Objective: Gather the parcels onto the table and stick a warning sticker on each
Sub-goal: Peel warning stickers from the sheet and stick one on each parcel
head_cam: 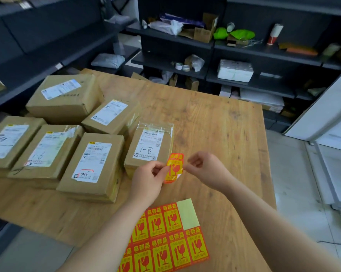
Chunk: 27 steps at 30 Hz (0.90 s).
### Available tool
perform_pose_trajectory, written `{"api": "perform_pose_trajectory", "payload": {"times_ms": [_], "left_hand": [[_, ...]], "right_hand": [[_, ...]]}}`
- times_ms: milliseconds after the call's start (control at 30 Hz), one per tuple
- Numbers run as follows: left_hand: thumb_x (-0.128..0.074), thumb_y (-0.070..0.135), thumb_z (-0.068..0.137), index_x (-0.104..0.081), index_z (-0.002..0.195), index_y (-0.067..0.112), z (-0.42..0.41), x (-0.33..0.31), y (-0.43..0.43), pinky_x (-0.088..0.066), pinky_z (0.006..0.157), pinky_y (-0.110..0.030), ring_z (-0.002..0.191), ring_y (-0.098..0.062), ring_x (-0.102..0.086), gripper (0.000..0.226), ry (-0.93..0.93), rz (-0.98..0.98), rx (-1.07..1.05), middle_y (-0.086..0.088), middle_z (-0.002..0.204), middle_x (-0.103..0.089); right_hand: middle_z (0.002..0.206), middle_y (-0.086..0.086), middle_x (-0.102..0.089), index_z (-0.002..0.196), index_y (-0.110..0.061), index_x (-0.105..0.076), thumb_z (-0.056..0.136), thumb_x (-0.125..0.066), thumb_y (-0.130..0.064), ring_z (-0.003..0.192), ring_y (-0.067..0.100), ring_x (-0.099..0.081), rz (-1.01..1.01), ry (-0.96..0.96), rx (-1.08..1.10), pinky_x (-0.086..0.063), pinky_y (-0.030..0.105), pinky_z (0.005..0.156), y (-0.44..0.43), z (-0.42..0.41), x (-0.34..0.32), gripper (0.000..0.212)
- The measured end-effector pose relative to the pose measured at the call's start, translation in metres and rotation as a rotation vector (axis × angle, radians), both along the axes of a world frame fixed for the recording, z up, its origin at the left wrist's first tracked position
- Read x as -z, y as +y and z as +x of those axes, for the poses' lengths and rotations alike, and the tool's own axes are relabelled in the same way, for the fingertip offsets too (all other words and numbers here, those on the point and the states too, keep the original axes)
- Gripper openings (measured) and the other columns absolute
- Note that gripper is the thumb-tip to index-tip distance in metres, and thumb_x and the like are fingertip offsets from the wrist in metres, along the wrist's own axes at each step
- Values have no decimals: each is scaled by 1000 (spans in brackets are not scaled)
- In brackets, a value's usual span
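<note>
The left hand [148,177] pinches the left edge of 1 red-and-yellow warning sticker [173,168], and the right hand [207,165], fingers curled, pinches its right edge. The sticker hangs above the bench [214,124], just beside the parcel marked 1-8 [148,146]. 5 more parcels [93,161] sit on the bench to its left. The sticker sheet [171,242] lies at the near edge.
</note>
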<state>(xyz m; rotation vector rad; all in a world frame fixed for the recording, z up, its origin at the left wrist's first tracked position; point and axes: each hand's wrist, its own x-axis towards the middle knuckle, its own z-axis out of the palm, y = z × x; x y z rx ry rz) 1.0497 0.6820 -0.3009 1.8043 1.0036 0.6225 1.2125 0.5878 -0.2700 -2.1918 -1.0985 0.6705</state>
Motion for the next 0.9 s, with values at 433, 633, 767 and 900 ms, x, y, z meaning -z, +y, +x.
{"api": "perform_pose_trajectory", "payload": {"times_ms": [433,633,767,900], "left_hand": [[-64,22,89,-70,79,14,-15,-5,63,-55,66,-36,63,-17,-66,14,59,-135,67,-1,67,-70],[-66,31,87,-73,75,19,-13,-10,83,-55,64,-33,58,-12,-65,19,255,-18,138,5,59,-67],[-66,37,85,-74,81,19,-14,-8,91,-49,56,-27,68,-10,-65,20,336,15,181,6,77,-71],[-62,38,88,-71,81,22,-19,-3,100,-38,50,-20,70,-7,-62,20,350,24,218,8,83,-71]], "right_hand": [[65,-3,-69,72,-14,-68,89,-61,-29,60,11,-61,-3,205,194,-55,35,65,47,-48,2,24],[66,-3,-67,79,-11,-68,90,-60,-32,60,7,-60,-68,183,264,-54,33,64,58,-57,13,24],[66,1,-67,78,-7,-67,90,-59,-32,56,9,-55,-90,183,311,-49,33,57,61,-62,19,29],[72,14,-67,78,-2,-66,91,-58,-33,57,13,-51,-91,157,325,-44,33,55,70,-68,22,34]]}}
